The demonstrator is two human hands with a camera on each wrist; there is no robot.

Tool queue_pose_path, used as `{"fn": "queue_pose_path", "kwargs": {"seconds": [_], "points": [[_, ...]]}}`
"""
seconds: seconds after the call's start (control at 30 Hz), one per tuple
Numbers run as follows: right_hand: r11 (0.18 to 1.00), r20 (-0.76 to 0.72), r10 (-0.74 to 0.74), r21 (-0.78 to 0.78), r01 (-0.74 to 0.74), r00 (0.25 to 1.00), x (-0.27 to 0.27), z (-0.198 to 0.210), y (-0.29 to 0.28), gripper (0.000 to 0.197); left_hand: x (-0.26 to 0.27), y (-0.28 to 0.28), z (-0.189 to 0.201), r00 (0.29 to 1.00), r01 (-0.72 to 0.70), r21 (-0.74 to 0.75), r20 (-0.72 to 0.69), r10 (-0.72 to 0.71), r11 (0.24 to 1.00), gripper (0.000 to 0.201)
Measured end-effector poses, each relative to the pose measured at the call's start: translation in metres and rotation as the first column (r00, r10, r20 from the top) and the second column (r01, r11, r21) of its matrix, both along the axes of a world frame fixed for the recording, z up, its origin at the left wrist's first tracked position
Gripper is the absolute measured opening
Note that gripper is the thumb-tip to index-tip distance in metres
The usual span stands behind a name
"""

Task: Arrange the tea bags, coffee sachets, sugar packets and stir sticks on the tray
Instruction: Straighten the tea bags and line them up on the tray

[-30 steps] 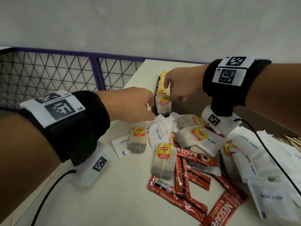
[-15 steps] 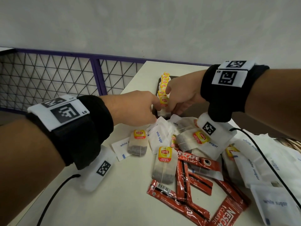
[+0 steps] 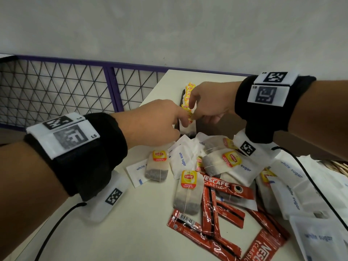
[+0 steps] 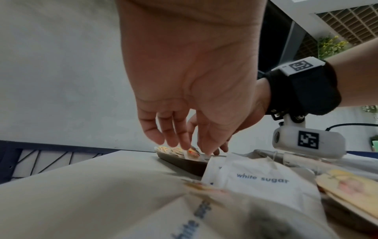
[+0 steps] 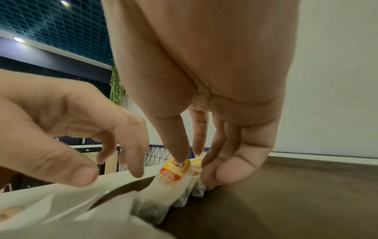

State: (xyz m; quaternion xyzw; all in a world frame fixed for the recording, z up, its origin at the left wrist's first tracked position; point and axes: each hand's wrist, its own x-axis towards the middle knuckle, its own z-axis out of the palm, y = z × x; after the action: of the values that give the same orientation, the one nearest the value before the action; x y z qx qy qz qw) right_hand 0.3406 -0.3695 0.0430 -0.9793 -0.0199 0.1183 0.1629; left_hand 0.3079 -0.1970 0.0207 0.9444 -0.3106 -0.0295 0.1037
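Observation:
A row of yellow-tagged tea bags (image 3: 189, 91) stands along the left side of a dark tray (image 3: 205, 128) at the back of the table. Both hands meet at its near end. My right hand (image 3: 195, 113) points down with straight fingers, the thumb (image 5: 175, 153) pressing the tag of the front tea bag (image 5: 174, 171) and the other fingers beside the row. My left hand (image 3: 183, 121) reaches in from the left, its loosely bent fingers (image 4: 180, 142) touching the same tea bags and holding nothing. No stir sticks show.
A loose pile lies in front of the tray: tea bags (image 3: 187, 193), red coffee sachets (image 3: 226, 187) and white sugar packets (image 3: 183, 161). A wicker basket (image 3: 339, 166) sits at the right edge. A purple mesh fence (image 3: 56, 91) runs along the table's left side.
Both hands stay at the near end of the row. The left fingers have closed in on the front tea bag, and the right thumb has come down onto its tag.

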Motion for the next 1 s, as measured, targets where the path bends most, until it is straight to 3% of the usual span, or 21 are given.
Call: {"fn": "queue_pose_path", "kwargs": {"seconds": [0.1,0.3,0.5,0.73,1.0], "points": [[1.0,0.048,0.002,0.013,-0.003,0.999,0.003,-0.001,-0.001,0.017,-0.008,-0.001,0.002,0.995,0.099,0.021,0.004,-0.099,0.995,0.044],[0.972,-0.049,0.024,-0.232,-0.035,0.999,0.007,-0.011,0.003,0.05,-0.007,0.0,-0.004,0.991,0.121,0.152,-0.079,-0.11,0.981,0.056],[0.992,-0.048,-0.012,-0.129,0.006,0.999,0.009,-0.005,-0.001,0.029,-0.002,0.0,-0.007,0.993,0.094,0.169,-0.091,-0.079,0.981,0.055],[0.974,-0.134,0.197,-0.085,-0.209,0.971,-0.006,0.005,-0.002,0.014,-0.003,-0.001,-0.006,0.995,0.074,0.174,-0.082,-0.06,0.982,0.046],[0.985,-0.027,0.166,-0.049,-0.167,0.986,-0.03,0.032,-0.007,0.009,-0.014,0.001,0.007,1.0,-0.004,0.168,0.018,0.001,0.986,0.042]]}}
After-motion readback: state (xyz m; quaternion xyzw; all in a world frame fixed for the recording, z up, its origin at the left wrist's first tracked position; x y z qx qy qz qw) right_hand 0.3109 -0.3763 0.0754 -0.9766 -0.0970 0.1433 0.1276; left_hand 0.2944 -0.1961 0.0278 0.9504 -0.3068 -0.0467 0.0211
